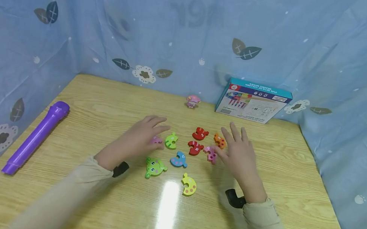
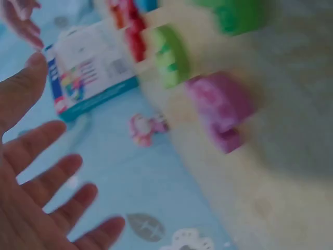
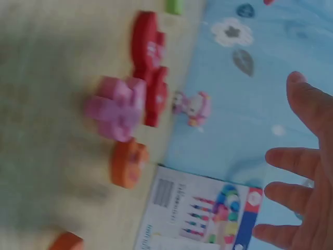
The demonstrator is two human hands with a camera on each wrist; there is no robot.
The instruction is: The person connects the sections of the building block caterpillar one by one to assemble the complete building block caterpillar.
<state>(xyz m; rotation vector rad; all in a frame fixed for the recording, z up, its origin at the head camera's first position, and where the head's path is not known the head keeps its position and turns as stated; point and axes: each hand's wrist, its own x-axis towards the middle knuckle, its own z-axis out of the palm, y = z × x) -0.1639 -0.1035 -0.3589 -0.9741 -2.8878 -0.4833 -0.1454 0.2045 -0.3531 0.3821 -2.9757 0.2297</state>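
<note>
My left hand (image 1: pixel 138 137) hovers over the left side of a group of number puzzle pieces, fingers spread and holding nothing. Partly hidden beside it is a purple piece (image 2: pixel 221 107). My right hand (image 1: pixel 242 159) spreads its fingers at the group's right side, with its thumb overlapping a pink piece (image 3: pixel 118 108) in the head view. An orange piece (image 1: pixel 219 141) lies near its fingers. Between the hands are two red pieces, one upper (image 1: pixel 200 133) and one lower (image 1: pixel 195 148), a striped green piece (image 1: pixel 171 141) and a blue piece (image 1: pixel 179 159). Nearer me lie a green smiling head piece (image 1: pixel 155 168) and a yellow piece (image 1: pixel 189 185).
A toy box (image 1: pixel 254 102) leans against the blue cloth (image 1: pixel 192 36) at the back right. Left of it stands a small pink figurine (image 1: pixel 192 101). Along the table's left edge lies a purple tube (image 1: pixel 36 137). The wooden table (image 1: pixel 118 213) shows a bright reflection in front.
</note>
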